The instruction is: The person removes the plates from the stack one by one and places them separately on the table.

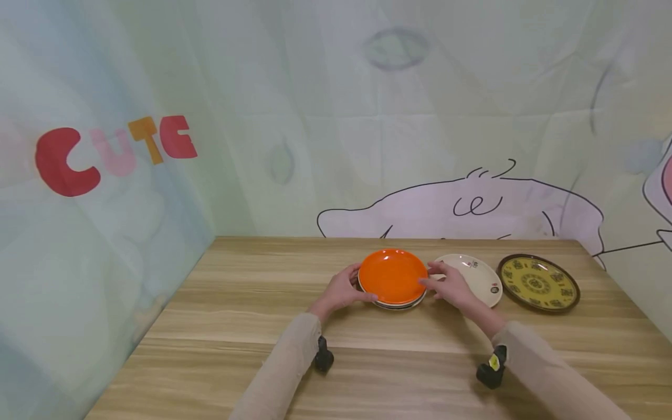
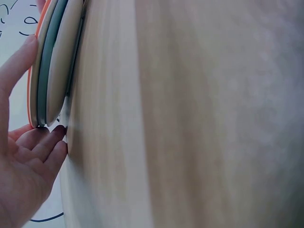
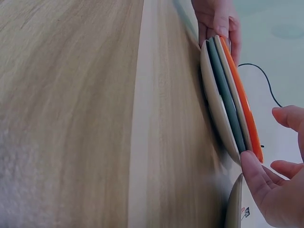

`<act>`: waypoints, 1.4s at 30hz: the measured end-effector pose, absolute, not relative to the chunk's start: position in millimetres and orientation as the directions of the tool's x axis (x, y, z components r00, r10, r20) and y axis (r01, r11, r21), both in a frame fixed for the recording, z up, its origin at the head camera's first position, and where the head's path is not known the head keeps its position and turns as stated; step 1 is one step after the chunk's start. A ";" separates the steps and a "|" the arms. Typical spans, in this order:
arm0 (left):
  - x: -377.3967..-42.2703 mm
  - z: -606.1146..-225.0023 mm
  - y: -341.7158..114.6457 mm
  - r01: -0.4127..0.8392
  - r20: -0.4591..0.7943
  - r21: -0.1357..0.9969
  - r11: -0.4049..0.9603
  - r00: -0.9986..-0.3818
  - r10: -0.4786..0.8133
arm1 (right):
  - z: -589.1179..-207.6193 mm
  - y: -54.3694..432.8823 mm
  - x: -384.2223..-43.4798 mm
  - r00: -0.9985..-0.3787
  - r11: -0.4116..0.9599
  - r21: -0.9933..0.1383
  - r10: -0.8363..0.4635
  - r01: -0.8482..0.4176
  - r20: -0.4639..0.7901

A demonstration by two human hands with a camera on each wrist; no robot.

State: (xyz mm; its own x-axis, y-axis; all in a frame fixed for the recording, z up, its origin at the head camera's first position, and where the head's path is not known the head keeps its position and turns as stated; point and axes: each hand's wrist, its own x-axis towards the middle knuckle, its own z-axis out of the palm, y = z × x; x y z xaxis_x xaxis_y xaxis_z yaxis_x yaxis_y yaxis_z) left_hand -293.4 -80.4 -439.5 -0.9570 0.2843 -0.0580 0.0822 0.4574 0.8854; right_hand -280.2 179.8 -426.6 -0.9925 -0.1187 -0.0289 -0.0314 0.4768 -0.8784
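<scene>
The left hand (image 1: 341,290), thumb and fingers apart, touches the orange-topped plate stack (image 1: 394,277), on or just above the counter (image 1: 184,350), this step being probably to align its rims, and the right hand (image 1: 450,286), also spread, touches the opposite edge near the white plate (image 1: 480,279) and should next press gently.
</scene>
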 end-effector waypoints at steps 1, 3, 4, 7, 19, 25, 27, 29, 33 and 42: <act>-293.4 -439.5 -80.4 0.082 -0.058 0.885 0.458 -0.957 0.284 | -426.7 179.4 -280.2 -0.992 0.483 -0.875 -0.121 -0.035 -0.027; -292.9 -439.2 -80.2 0.082 -0.058 0.885 0.457 -0.957 0.284 | -427.2 178.3 -280.4 -0.993 0.494 -0.869 -0.118 -0.035 -0.027; -292.6 -438.9 -80.0 0.084 -0.056 0.886 0.456 -0.957 0.285 | -427.2 177.6 -280.2 -0.993 0.502 -0.864 -0.118 -0.038 -0.025; -292.4 -438.5 -79.4 0.083 -0.056 0.889 0.451 -0.956 0.287 | -428.1 175.9 -280.1 -0.992 0.518 -0.854 -0.123 -0.050 -0.016; -292.2 -439.2 -79.1 0.086 -0.061 0.870 0.485 -0.958 0.281 | -435.3 174.1 -285.6 -0.992 0.554 -0.828 -0.127 -0.085 0.017; -292.2 -441.0 -79.1 0.082 -0.067 0.868 0.490 -0.958 0.279 | -433.8 174.0 -284.2 -0.993 0.536 -0.842 -0.119 -0.061 -0.004; -291.9 -441.3 -79.2 0.084 -0.065 0.866 0.493 -0.958 0.279 | -433.5 174.0 -284.2 -0.993 0.524 -0.850 -0.115 -0.052 -0.010; -291.6 -441.1 -79.3 0.083 -0.067 0.865 0.495 -0.958 0.278 | -433.2 174.1 -284.2 -0.994 0.514 -0.857 -0.111 -0.044 -0.015; -291.0 -440.5 -79.5 0.087 -0.063 0.865 0.495 -0.958 0.279 | -432.2 173.7 -284.4 -0.993 0.484 -0.874 -0.113 -0.034 -0.024; -293.2 -440.2 -80.0 0.102 -0.049 0.857 0.506 -0.960 0.277 | -431.3 177.9 -289.2 -0.989 0.451 -0.892 -0.142 -0.029 -0.040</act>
State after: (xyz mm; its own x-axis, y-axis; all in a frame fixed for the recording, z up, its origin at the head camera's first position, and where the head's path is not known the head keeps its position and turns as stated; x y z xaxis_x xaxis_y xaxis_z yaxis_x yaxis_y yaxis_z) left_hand -293.2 -80.0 -440.2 -0.9597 0.2767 -0.0492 0.1019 0.5056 0.8567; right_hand -289.2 177.9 -431.3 -0.9891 -0.1416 -0.0398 -0.0287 0.4510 -0.8921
